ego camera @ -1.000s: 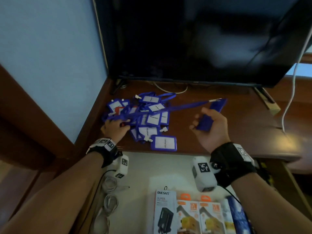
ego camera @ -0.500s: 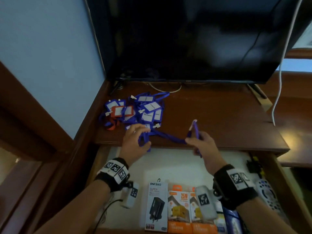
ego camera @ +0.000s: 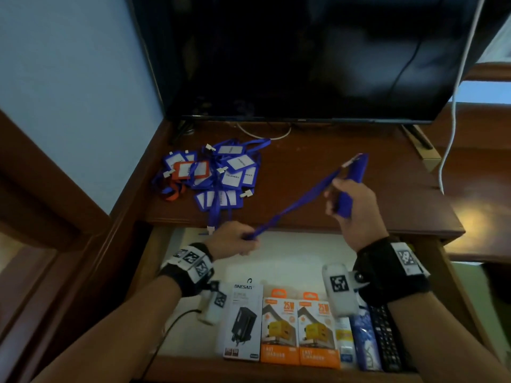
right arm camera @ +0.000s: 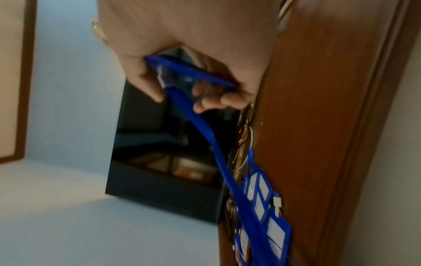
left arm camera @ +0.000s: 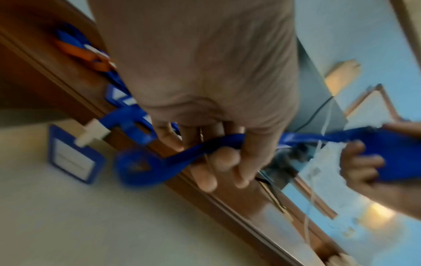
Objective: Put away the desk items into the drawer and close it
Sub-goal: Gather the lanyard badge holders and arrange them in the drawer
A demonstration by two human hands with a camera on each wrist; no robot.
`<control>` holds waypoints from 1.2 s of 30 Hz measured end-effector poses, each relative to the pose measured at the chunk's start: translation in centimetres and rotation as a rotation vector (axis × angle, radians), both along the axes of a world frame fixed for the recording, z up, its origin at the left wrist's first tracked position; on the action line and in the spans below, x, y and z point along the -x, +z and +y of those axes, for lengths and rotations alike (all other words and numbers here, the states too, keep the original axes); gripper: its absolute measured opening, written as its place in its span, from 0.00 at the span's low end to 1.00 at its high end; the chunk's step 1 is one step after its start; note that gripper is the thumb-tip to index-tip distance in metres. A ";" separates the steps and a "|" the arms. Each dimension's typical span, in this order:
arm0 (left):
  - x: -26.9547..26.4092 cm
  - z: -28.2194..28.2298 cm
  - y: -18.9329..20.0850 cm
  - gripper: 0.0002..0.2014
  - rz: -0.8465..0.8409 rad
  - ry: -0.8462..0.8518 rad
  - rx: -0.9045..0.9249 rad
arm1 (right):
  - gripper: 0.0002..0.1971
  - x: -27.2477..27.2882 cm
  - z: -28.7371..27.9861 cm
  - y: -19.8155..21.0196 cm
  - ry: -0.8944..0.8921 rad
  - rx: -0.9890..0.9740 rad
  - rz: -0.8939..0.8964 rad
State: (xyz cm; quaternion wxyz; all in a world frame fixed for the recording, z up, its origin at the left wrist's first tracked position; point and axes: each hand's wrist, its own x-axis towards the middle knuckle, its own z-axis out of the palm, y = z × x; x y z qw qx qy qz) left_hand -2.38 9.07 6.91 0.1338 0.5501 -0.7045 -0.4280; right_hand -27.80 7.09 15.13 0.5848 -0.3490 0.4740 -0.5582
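A blue lanyard strap (ego camera: 293, 205) runs taut between my two hands above the desk's front edge. My left hand (ego camera: 249, 239) grips its lower end over the open drawer (ego camera: 290, 261), fingers curled round the strap (left arm camera: 218, 149). Farther right and higher, my right hand (ego camera: 340, 197) holds the blue badge holder (ego camera: 356, 172) fixed to the strap; its fingers (right arm camera: 205, 100) curl round the holder (right arm camera: 189, 73). A pile of blue and orange badge holders (ego camera: 218, 172) lies on the desk (ego camera: 318, 161) at the left. One badge holder (left arm camera: 70, 158) hangs off the desk edge into the drawer.
A black monitor (ego camera: 304, 56) stands at the back of the desk, with a white cable (ego camera: 453, 106) at its right. Along the drawer's front lie a black charger box (ego camera: 243, 322), two orange charger boxes (ego camera: 298, 330) and a remote control (ego camera: 387, 338). A wall borders the left.
My right hand has risen and moved back over the desk with the badge holder, pulling the strap taut. My left hand has drawn back over the drawer, still gripping the strap.
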 end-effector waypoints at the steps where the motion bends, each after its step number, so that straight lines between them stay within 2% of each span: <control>1: -1.1 -0.2 -0.1 0.12 -0.043 0.086 0.030 | 0.05 0.9 -0.4 -0.3 -0.098 -0.073 -0.014; 3: -3.1 -0.4 0.3 0.10 -0.029 0.270 0.047 | 0.07 2.6 -1.0 -1.2 -0.258 -0.192 0.032; 5: -4.2 -0.5 1.5 0.03 0.081 0.413 0.039 | 0.11 3.3 -0.9 -2.1 -0.296 -0.231 0.172; 7: -4.7 -0.1 2.7 0.06 0.195 0.501 0.044 | 0.13 2.4 0.0 -3.3 -0.211 -0.244 0.338; 9: -5.0 0.9 2.9 0.07 0.253 0.529 0.055 | 0.18 0.8 1.7 -4.7 -0.055 -0.275 0.436; 10: -5.0 1.7 2.5 0.10 0.247 0.516 0.065 | 0.20 0.0 2.5 -5.4 0.032 -0.306 0.452; 12: -4.7 3.7 1.0 0.22 0.177 0.498 0.095 | 0.26 -1.7 4.0 -6.8 0.187 -0.382 0.466; 14: -3.8 5.3 -1.0 0.33 0.015 0.478 0.162 | 0.31 -3.2 4.7 -7.8 0.260 -0.425 0.479; 15: -3.2 6.0 -2.2 0.35 -0.063 0.468 0.193 | 0.32 -3.9 5.0 -8.1 0.280 -0.434 0.477; 17: -1.6 7.2 -4.0 0.28 -0.109 0.442 0.213 | 0.33 -5.4 5.3 -8.5 0.318 -0.447 0.458; 20: 0.4 8.0 -4.8 0.09 -0.002 0.329 0.146 | 0.30 -7.3 5.9 -8.5 0.355 -0.459 0.419; 21: 0.5 8.0 -5.3 0.06 -0.045 0.265 0.072 | 0.27 -7.8 5.9 -8.5 0.361 -0.464 0.429; 24: -1.2 8.0 -7.5 0.15 -0.420 0.046 -0.172 | 0.24 -9.1 5.9 -8.5 0.400 -0.470 0.497; 28: -5.1 8.8 -9.2 0.19 -0.809 -0.135 -0.304 | 0.18 -10.6 5.9 -8.8 0.456 -0.481 0.529; 33: -9.2 10.1 -11.0 0.20 -1.041 -0.359 -0.280 | 0.18 -12.0 6.5 -9.2 0.461 -0.499 0.565; 36: -10.8 10.3 -11.5 0.20 -1.091 -0.425 -0.245 | 0.19 -12.5 6.9 -9.5 0.459 -0.516 0.572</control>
